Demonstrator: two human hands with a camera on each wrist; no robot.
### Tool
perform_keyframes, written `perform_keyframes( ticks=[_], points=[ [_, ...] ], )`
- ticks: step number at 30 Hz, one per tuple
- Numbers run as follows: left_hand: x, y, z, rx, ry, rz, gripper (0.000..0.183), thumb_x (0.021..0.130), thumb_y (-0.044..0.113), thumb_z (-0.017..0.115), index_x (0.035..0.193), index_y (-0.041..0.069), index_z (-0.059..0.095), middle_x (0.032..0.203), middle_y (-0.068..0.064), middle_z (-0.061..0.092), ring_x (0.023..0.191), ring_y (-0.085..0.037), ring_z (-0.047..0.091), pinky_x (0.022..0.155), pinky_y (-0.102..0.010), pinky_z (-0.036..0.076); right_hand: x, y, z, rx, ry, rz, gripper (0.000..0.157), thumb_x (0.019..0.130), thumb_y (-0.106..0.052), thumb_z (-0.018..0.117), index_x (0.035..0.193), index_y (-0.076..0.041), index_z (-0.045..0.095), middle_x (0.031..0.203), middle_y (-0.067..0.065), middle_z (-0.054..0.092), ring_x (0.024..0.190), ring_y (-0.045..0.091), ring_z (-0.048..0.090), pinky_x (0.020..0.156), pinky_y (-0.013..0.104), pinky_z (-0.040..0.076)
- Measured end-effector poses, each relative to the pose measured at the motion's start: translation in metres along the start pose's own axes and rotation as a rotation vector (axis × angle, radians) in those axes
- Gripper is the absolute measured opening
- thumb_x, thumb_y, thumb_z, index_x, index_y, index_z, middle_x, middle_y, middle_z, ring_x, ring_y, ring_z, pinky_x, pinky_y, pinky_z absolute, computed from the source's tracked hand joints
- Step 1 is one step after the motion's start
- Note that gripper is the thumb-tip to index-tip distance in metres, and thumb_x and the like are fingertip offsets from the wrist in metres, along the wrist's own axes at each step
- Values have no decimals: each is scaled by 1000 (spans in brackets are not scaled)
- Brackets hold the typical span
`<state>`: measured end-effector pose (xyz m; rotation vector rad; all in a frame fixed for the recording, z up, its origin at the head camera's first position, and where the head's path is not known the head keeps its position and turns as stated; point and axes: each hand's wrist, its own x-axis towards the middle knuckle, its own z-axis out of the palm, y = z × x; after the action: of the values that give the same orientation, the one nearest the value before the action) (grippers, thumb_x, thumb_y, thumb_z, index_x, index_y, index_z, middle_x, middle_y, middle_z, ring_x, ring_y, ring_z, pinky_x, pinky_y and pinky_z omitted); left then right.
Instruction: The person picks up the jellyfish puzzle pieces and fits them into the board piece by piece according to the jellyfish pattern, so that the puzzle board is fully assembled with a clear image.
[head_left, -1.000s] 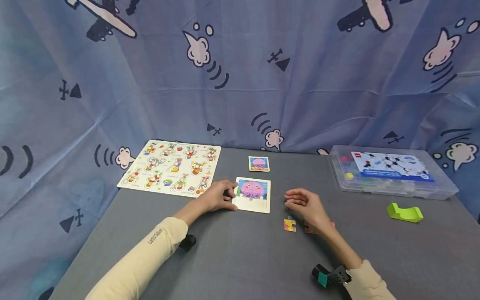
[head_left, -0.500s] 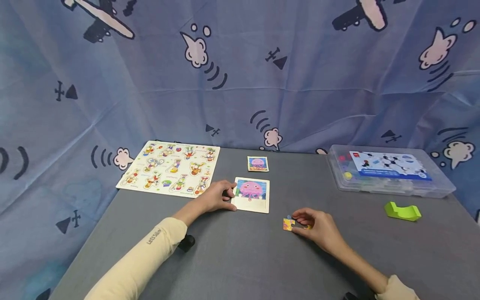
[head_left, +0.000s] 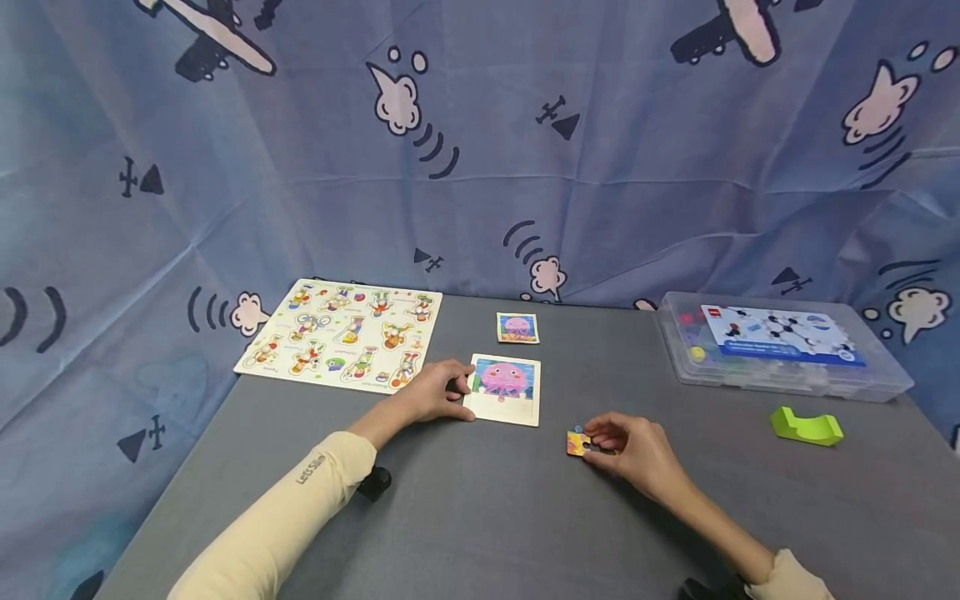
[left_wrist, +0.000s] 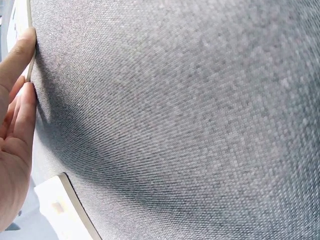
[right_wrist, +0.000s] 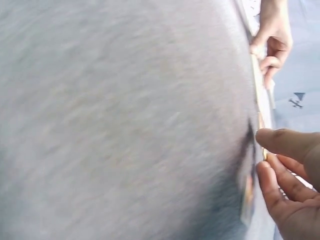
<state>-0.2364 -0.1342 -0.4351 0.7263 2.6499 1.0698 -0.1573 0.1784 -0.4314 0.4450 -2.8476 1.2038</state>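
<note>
A square puzzle board [head_left: 506, 408] lies mid-table, its upper part filled with a pink octopus picture and its lower part bare pale wood. My left hand [head_left: 435, 392] holds the board's left edge, thumb near the bottom corner and fingers higher up. To the right of the board, my right hand [head_left: 633, 454] pinches a small yellow-orange puzzle piece [head_left: 577, 443] with a blue tab between thumb and fingers. In the right wrist view, another colourful puzzle piece [right_wrist: 247, 195] lies on the cloth by the fingers; the hand mostly hides it in the head view.
Behind the board lies a small octopus picture card [head_left: 517, 327]. A large peg board with animal figures [head_left: 345, 333] is at the back left. At the back right stands a clear plastic case [head_left: 787, 346], with a green curved block [head_left: 807, 427] before it.
My right hand has come down and back from beside the board, and now pinches the yellow-orange puzzle piece, which has tilted slightly. The left hand stays on the board's edge.
</note>
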Motion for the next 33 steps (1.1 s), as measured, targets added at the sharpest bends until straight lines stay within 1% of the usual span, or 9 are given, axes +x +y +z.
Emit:
perform_keyframes(
  ticks=[4,7,9,11,14,16,20,24,33],
  points=[
    [0,1,-1,14,-1,6,30,70,10,86,76,3,58,135,-17,53,122,-26,51,77,-14,51,4,-6,-2,64,3,28,27,71,3,81,95,1,69,86,8,71,72,13,68,62,21,55],
    [-1,1,-1,14,-3,5,29,70,10,86,77,3,59,135,-17,53,122,-27,51,77,-14,51,8,-12,-3,123,-4,91,28,72,0,81,98,0,69,86,9,72,70,11,68,53,24,53],
    [-2,1,-1,10,-4,4,28,71,10,86,77,2,59,135,-18,52,122,-28,52,77,-15,51,10,-15,-2,165,-8,125,30,73,-2,81,100,1,68,87,10,72,71,11,68,52,24,52],
    [-2,2,-1,6,-6,2,28,71,10,86,78,2,59,135,-18,52,121,-28,52,78,-15,51,12,-18,-1,229,-15,141,32,74,-2,80,102,4,67,90,14,72,73,12,69,52,24,52],
    [-2,2,-1,11,-8,2,28,71,10,85,79,2,60,136,-17,52,121,-28,52,78,-16,51,16,-21,3,318,-17,151,35,74,0,80,105,9,65,94,19,70,75,13,70,62,21,54],
    [-2,3,-1,17,-9,-1,28,71,11,86,79,3,60,136,-17,52,121,-27,53,78,-15,51,19,-22,5,372,-15,167,37,74,2,79,106,10,64,96,21,70,76,13,70,64,21,54],
    [-2,4,-2,31,-9,-9,28,71,12,86,78,4,60,136,-16,52,121,-26,52,77,-15,51,25,-24,11,420,2,206,37,74,3,79,108,10,64,98,20,70,75,9,69,65,20,54],
    [-1,4,-2,47,-12,-5,28,71,13,85,78,4,59,137,-16,52,123,-26,51,78,-16,51,31,-25,17,449,17,205,38,76,4,78,109,12,63,100,22,69,75,8,69,66,19,54],
    [-1,3,-2,49,-9,-1,29,71,13,86,77,3,59,135,-17,53,123,-26,51,77,-15,51,42,-29,35,586,46,208,37,75,11,74,109,16,60,103,26,67,74,3,67,67,17,54]
  ],
)
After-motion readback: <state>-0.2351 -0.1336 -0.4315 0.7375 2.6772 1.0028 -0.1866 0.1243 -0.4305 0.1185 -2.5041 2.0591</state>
